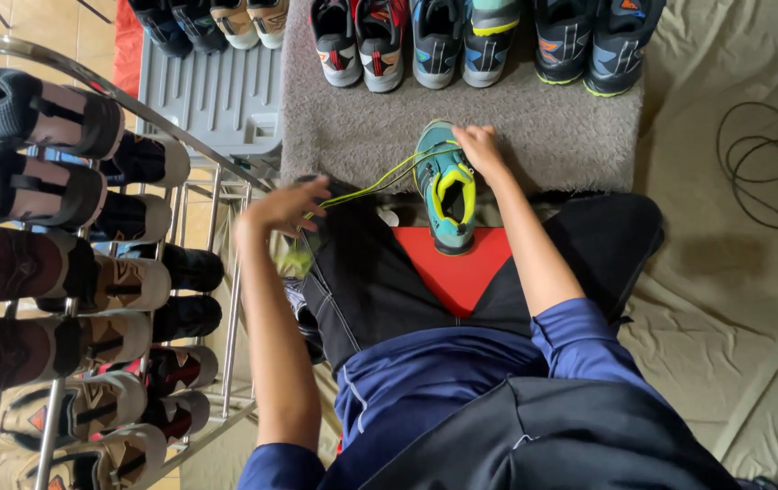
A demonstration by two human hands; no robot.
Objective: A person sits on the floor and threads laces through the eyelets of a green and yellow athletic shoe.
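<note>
A beige cloth (734,299) covers the floor on the right, with a coil of black cable (770,163) lying on it. On the left stands a metal shoe rack (226,172), its rails filled with rows of shoes (89,281). Ahead lies a grey mat (543,127), and a line of sport shoes (462,41) stands along its far edge. A grey plastic tray (212,95) sits beside the mat, near the rack.

The person sits with a red and black cloth (448,272) across the lap. A teal shoe (445,186) with a yellow tongue rests on the near edge of the mat, toe pointing away, its heel over the red patch.

The right hand (480,150) presses on the toe end of the shoe, fingers curled against it. The left hand (285,207) is off to the left of the shoe, well apart from it, pinching the yellow lace (366,186), which runs taut from the shoe to the fingers.
</note>
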